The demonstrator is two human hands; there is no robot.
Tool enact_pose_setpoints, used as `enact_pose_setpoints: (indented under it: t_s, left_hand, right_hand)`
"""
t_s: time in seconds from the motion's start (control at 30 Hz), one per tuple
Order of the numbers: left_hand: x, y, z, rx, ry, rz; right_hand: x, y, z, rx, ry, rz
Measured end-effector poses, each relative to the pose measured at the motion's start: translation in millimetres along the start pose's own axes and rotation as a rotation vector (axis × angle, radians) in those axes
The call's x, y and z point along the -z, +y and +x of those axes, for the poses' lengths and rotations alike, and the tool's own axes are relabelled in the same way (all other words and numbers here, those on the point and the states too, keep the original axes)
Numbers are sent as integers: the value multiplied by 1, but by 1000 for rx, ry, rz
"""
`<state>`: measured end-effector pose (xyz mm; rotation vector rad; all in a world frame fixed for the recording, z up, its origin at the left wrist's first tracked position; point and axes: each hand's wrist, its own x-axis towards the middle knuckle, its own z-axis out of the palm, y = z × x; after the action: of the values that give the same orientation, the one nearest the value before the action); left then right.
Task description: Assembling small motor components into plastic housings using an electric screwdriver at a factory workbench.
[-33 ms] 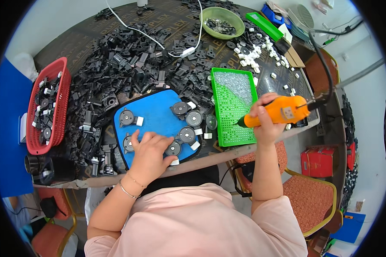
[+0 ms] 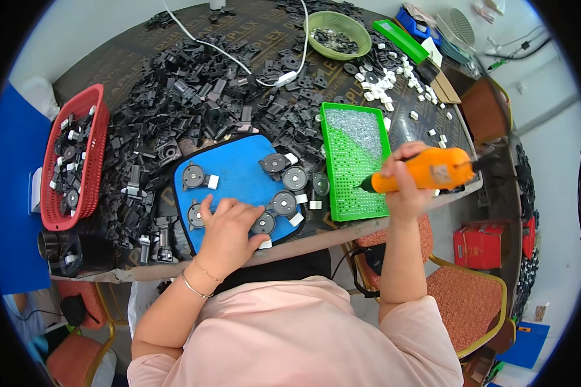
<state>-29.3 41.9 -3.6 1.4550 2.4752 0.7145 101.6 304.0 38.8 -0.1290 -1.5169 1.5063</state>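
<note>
My right hand (image 2: 408, 187) is wrapped round an orange electric screwdriver (image 2: 442, 170), its dark tip pointing left over the green perforated tray (image 2: 358, 201). Small silvery screws (image 2: 354, 129) are heaped at the tray's far end. Fingers spread, my left hand (image 2: 229, 232) rests at the near part of a blue mat (image 2: 235, 164). Its fingertips are beside a round black part (image 2: 195, 215) and its thumb is by a white tab (image 2: 265, 244). More black wheel-like parts with white tabs lie on the mat, among them one at its left (image 2: 193, 175) and one at its right (image 2: 294, 178).
Loose black plastic parts (image 2: 193, 90) cover much of the table. A red basket (image 2: 97, 151) of parts stands left, a green bowl (image 2: 363, 46) at the back, with white pieces (image 2: 387, 82) scattered near it. A white cord (image 2: 224, 53) crosses the far side. Chairs (image 2: 461, 303) stand nearby.
The orange screwdriver has shifted very slightly; its back end and cord are now blurred. The left hand stays at the same place on the mat.
</note>
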Motion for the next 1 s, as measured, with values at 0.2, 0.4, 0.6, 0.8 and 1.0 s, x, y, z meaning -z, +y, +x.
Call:
enact_pose_setpoints:
  t_s: [0.2,0.4,0.6,0.8,1.0]
  left_hand:
    - [-4,-1,-1,-34,30,21]
    - [-6,-2,-3,-30,50,7]
    - [-9,-4,-5,-52,72,20]
    - [-6,-4,-5,-54,72,46]
    - [-7,-1,-4,-52,95,16]
  right_hand:
    - [-62,-35,-9,18,-183,236]
    - [-109,-16,-32,-61,-497,181]
    - [-119,-8,-40,-97,-596,58]
    - [-124,-8,-39,-128,-712,79]
    - [-126,-5,-35,-12,-754,72]
